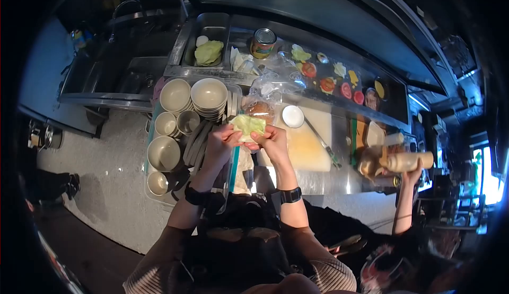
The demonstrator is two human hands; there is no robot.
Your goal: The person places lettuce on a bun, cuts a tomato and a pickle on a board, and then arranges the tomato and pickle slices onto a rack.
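Note:
Between my two hands I hold a pale green lettuce leaf (247,126). My left hand (221,141) pinches its left edge, and my right hand (271,141) grips the right edge with the thumb on top. Just beyond the leaf is a brown bun (261,112), partly covered by clear plastic. A small white dish (293,116) sits to the right on a pale cutting board (313,153), with a long thin utensil (322,144) beside it. More lettuce (209,52) lies in a metal pan (193,34) at the back.
Stacked bowls (175,95) fill a bin at my left. A tin can (263,43) stands behind, near tomato slices (327,85) and lettuce pieces along the back counter. At right, a co-worker's hand (413,173) holds a pale bottle (411,161). A sink (140,74) is far left.

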